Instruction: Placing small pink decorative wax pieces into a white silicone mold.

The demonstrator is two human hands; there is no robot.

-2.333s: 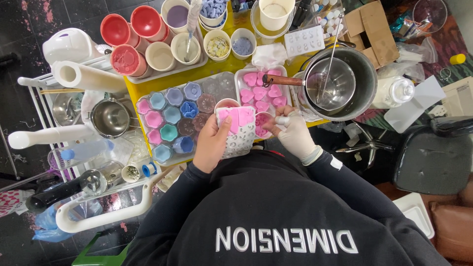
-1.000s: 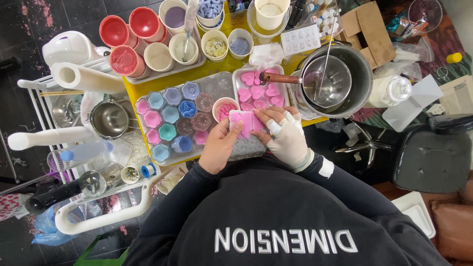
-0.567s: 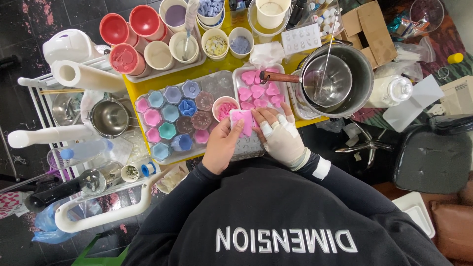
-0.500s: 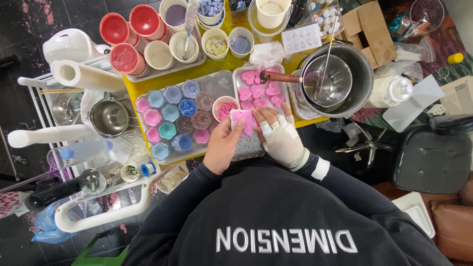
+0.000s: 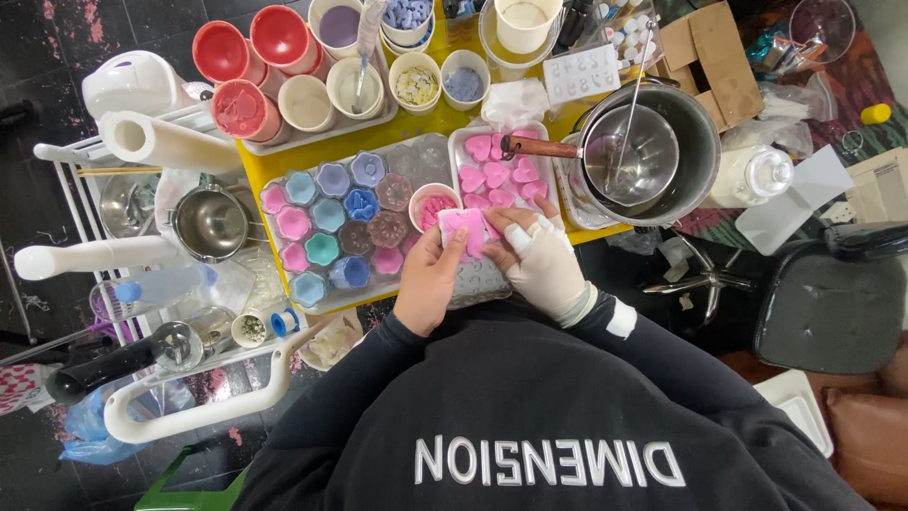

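Both my hands hold a small pink silicone mould (image 5: 464,227) at the near edge of the yellow table (image 5: 445,118). My left hand (image 5: 430,281) grips its left side from below. My right hand (image 5: 544,265), wrapped in white bandage or a glove, presses on its right side. The mould is bent and sits just next to a small white bowl (image 5: 432,202) with pink pieces. Behind it is a clear tray of pink heart shapes (image 5: 499,171). To the left lies a clear tray of blue, pink and brown flower shapes (image 5: 331,227).
A large pot with a steel bowl and a wooden-handled tool (image 5: 643,156) stands at the right. Red and white cups (image 5: 284,66) fill a tray at the back. A small steel pot (image 5: 210,222), paper roll (image 5: 165,144) and bottles crowd the left cart. A grey chair (image 5: 832,303) is at the right.
The mould, held flat and wide in front of me before, is now bent smaller and has moved up towards the small bowl; both hands moved up with it.
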